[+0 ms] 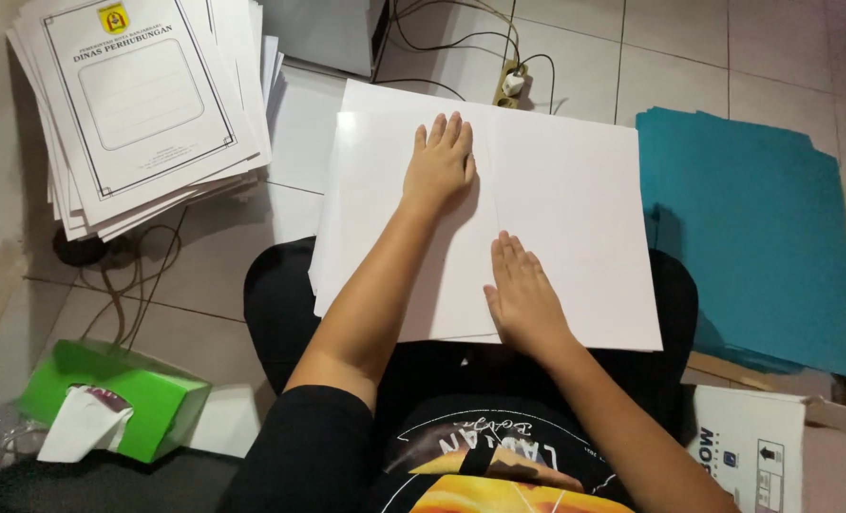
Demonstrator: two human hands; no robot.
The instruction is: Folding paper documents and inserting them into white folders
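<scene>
- The white sheets (556,218) lie across the person's lap, spread wide, with a crease line down the middle.
- The left hand (439,161) presses flat near the top of that line, fingers straight and together, gripping nothing; it seems to pin the paper down.
- The right hand (522,294) lies flat lower on the same line, fingers stretched out, also holding nothing.
- A stack of printed covers (142,104) sits on the floor at the left, teal sheets (755,228) at the right, both within reach.
- A green tissue box (119,399) stands lower left.
</scene>
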